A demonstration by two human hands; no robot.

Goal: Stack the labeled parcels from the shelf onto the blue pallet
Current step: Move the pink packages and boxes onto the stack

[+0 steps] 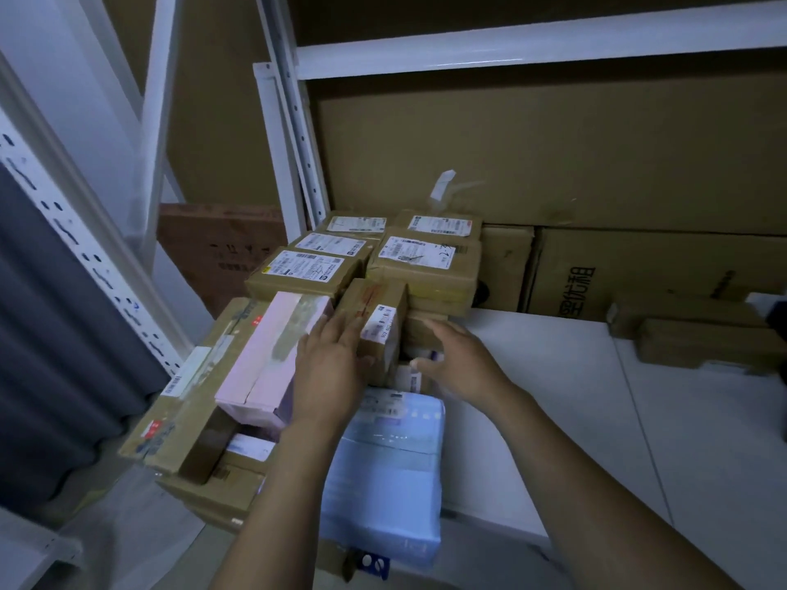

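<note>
A small brown labelled parcel [377,321] stands on the stack of parcels in the middle of the view. My left hand [330,364] presses flat against its left side, fingers straight. My right hand [458,359] hovers open just to its right, fingers spread, holding nothing. Around it lie a pink box [272,359], a long brown carton [187,389], a blue-wrapped parcel [383,474] and several flat labelled parcels [306,266] further back. A corner of the blue pallet [374,562] shows under the stack at the bottom.
White shelf uprights [294,134] and a shelf beam [532,49] stand behind the stack. Large cardboard boxes [639,270] lean at the back. Two flat brown parcels [698,334] lie on the white surface [575,398] at the right. A grey curtain [51,334] hangs at the left.
</note>
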